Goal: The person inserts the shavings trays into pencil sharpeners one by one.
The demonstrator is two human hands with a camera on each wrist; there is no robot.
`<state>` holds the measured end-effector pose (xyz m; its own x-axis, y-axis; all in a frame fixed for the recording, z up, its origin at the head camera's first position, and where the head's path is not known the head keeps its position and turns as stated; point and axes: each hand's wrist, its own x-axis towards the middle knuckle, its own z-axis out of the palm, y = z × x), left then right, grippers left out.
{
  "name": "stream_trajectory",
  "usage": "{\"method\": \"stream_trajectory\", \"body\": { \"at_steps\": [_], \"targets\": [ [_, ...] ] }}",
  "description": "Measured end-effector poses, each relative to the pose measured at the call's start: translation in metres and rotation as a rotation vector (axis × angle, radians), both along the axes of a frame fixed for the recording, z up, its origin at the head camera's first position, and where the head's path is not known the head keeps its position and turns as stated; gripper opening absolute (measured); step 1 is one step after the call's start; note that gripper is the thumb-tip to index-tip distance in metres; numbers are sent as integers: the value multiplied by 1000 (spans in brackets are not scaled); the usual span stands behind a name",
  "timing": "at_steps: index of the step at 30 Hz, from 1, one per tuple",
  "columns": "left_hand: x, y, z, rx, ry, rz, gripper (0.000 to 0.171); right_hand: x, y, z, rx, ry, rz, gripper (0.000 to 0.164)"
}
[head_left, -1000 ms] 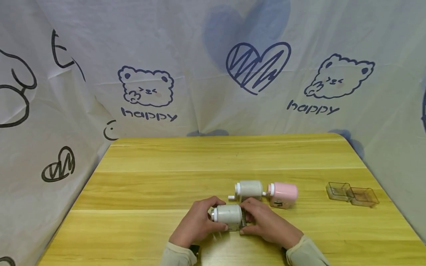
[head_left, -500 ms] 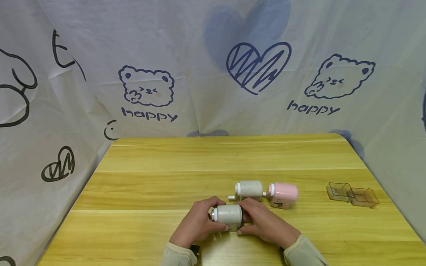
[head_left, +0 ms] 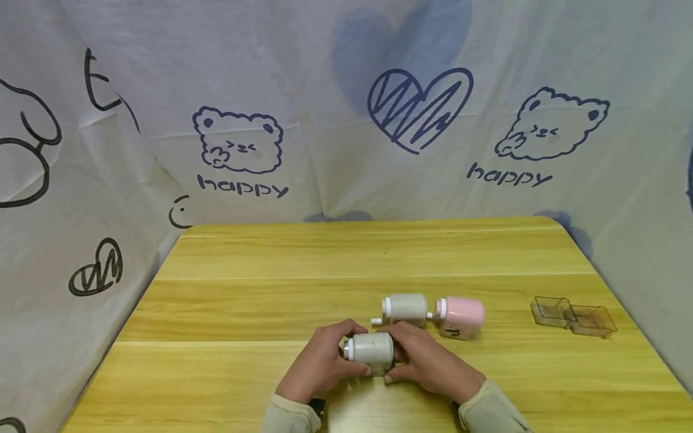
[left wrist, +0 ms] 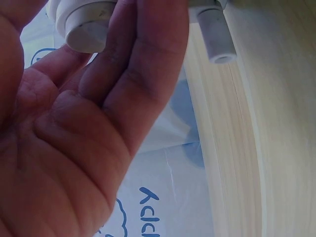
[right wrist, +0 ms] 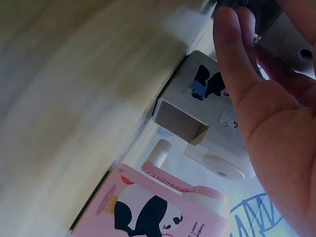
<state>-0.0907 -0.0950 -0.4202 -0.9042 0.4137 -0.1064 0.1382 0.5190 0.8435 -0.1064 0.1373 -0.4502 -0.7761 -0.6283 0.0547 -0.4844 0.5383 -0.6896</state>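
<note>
A grey crank pencil sharpener (head_left: 373, 347) lies between both hands near the table's front. My left hand (head_left: 320, 362) grips its left end, thumb in front and fingers behind. Past the fingers in the left wrist view, a white round end piece (left wrist: 89, 30) and a white crank knob (left wrist: 218, 39) show. My right hand (head_left: 428, 359) closes round the sharpener's right end. In the right wrist view, its fingertips hold a dark see-through drawer (right wrist: 266, 11) against the grey body (right wrist: 291, 42); most of the drawer is hidden by the hand.
Behind the hands lies a second grey sharpener (head_left: 409, 308), its drawer slot (right wrist: 183, 121) open. A pink panda sharpener (head_left: 462, 316) is to its right. Two clear brownish drawers (head_left: 592, 320) lie far right on the wooden table (head_left: 271, 252). Printed white cloth (head_left: 319, 78) hangs behind.
The dark drawer has slid left into the held sharpener's right end and is now hidden in the head view. My right hand has moved slightly left with it; the left hand stays put.
</note>
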Motion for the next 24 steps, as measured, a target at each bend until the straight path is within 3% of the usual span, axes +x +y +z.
{"method": "stream_trajectory", "body": {
  "at_steps": [24],
  "targets": [
    [0, 0, 1, -25, -5, 6, 43, 0, -3, 1, -15, -5, 2, 72]
  ]
}}
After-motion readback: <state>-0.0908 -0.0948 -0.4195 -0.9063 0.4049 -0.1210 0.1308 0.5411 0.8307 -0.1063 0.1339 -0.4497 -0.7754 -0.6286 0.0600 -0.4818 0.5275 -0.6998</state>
